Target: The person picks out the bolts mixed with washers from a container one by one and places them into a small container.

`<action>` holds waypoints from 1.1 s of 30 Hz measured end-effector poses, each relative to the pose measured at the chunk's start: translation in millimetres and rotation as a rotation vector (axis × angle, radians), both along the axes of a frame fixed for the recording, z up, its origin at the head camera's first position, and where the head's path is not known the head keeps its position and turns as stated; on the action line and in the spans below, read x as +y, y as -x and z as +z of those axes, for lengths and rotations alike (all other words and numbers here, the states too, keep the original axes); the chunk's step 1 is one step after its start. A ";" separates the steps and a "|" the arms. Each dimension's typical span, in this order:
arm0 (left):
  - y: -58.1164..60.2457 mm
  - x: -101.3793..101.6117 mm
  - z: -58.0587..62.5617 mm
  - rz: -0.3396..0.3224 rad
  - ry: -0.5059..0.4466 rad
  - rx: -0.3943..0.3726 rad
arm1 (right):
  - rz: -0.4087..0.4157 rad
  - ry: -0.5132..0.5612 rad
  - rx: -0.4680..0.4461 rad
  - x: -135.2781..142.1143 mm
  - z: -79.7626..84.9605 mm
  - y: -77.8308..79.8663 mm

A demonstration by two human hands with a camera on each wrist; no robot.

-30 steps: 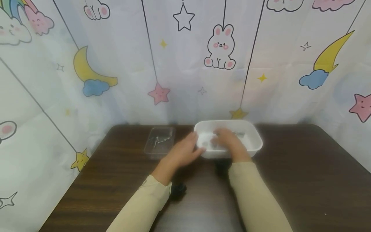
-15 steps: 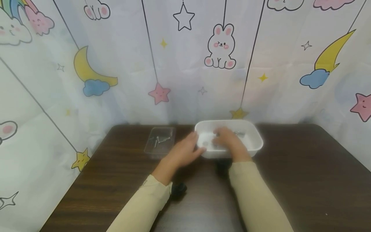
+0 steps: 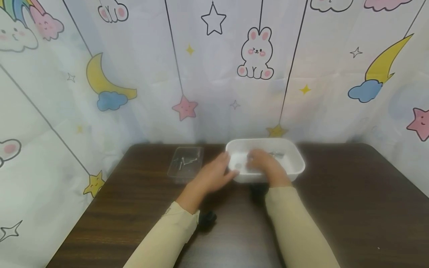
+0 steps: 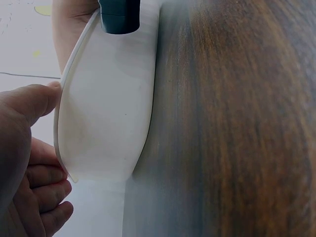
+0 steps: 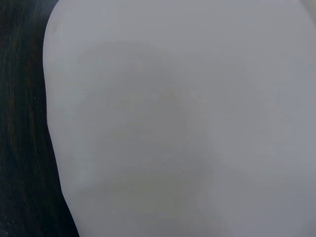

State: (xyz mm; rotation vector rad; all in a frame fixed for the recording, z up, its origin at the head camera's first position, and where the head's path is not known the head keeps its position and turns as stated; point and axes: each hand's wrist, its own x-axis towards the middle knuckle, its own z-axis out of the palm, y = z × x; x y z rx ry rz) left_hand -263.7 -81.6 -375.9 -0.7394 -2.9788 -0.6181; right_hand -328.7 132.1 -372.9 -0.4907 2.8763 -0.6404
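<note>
A white plastic tub [image 3: 296,160] stands toward the back of the table. My left hand [image 3: 214,174] holds the tub's left end, thumb on the near rim and fingers bent against the end rim in the left wrist view. My right hand [image 3: 263,162] reaches down inside the tub, fingers low and blurred; I cannot tell whether they hold anything. Small metal pieces [image 3: 277,154] lie in the tub to the right of that hand. The right wrist view is filled by the tub's outer wall [image 5: 173,118], which hides the fingers.
Left of the tub is a clear plastic box [image 3: 172,173] holding several thin metal screws [image 3: 189,161]. Dark wood table [image 3: 335,208] surrounds both containers. Behind the table hangs a white curtain [image 3: 151,48] with cartoon prints. Dark wrist devices [image 3: 206,220] sit under the forearms.
The right hand's fingers have shifted slightly within the tub. The left hand keeps its place on the rim, and both containers stay put.
</note>
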 end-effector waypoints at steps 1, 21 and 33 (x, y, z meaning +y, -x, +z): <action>-0.2 0.1 0.1 -0.001 -0.001 0.002 | -0.008 0.000 0.000 0.0 0.0 -0.1; -0.1 0.7 -0.4 0.006 -0.007 0.000 | -0.091 0.013 -0.029 -1.5 3.6 -1.8; -0.8 0.7 0.6 0.006 -0.013 -0.011 | -0.099 0.015 -0.016 -0.7 -0.2 0.5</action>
